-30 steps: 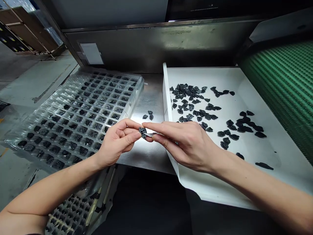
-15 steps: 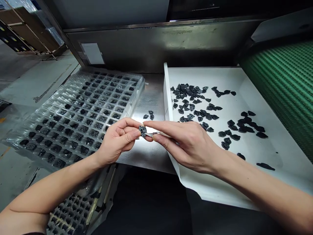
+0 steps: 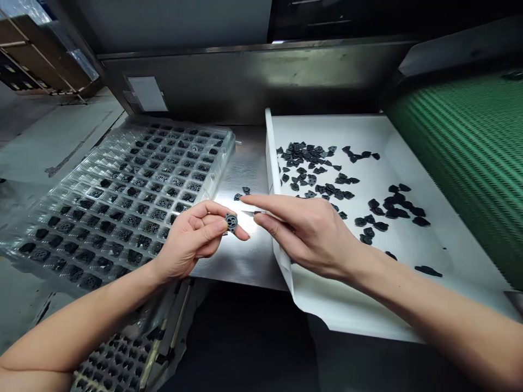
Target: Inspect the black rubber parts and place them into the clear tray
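Observation:
My left hand (image 3: 188, 237) pinches a small black part (image 3: 231, 222) with a round, spoked face between thumb and fingers. The face is turned up toward me. Just to the right, my right hand (image 3: 316, 234) is closed on a thin, pointed metal knife blade (image 3: 249, 212); its handle is hidden in the palm. A gap separates the blade from the part. Behind the fingertips, a few loose black parts (image 3: 245, 190) lie on the steel table (image 3: 245, 163), partly covered by my right hand.
On the left, a stack of clear plastic trays (image 3: 220, 174) holds black parts in pockets. A white bin (image 3: 368, 305) on the right contains scattered black parts. Beyond it runs a green mesh belt (image 3: 461, 130). A metal panel (image 3: 229, 90) stands at the back; another filled tray (image 3: 118, 356) sits below.
The blade has come away from the part, leaving a gap between my hands. The part has turned to show its round face more fully. The view has shifted slightly.

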`<state>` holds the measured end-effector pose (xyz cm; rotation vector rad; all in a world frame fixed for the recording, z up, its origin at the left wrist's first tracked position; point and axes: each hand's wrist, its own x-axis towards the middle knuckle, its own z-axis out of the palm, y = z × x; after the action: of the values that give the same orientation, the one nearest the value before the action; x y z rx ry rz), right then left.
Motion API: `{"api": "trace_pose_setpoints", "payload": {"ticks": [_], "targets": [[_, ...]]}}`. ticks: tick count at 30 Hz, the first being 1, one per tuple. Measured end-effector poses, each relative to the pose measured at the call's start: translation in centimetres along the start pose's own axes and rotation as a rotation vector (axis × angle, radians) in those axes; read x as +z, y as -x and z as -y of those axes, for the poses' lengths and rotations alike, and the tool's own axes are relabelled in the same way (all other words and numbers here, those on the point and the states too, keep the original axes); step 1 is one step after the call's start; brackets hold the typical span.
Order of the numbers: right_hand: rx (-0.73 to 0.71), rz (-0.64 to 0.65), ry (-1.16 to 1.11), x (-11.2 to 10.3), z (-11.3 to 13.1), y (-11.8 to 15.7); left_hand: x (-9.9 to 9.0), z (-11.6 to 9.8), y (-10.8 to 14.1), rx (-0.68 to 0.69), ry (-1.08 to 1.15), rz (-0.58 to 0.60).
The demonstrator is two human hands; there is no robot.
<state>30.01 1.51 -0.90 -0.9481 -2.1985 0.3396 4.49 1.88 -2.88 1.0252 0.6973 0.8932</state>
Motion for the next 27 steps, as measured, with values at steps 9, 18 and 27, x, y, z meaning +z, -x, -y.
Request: {"api": "trace_pose_setpoints", "payload": {"ticks": [9,18,27], "targets": [[0.076,-0.126,-0.011,-0.8,-0.6,-1.1,-0.5,0.0,-0.5,-0.229,-0.045,-0.148],[0.109,-0.075,0.366,-14.7,2.6,-2.3,-1.3,1.1,-0.4,-0.249,-0.181,-0.126],[1.051,0.075,0.959,-30.2,-15.3,-0.8,-1.9,1.1,-0.3,-0.245,-0.159,-0.079]]}}
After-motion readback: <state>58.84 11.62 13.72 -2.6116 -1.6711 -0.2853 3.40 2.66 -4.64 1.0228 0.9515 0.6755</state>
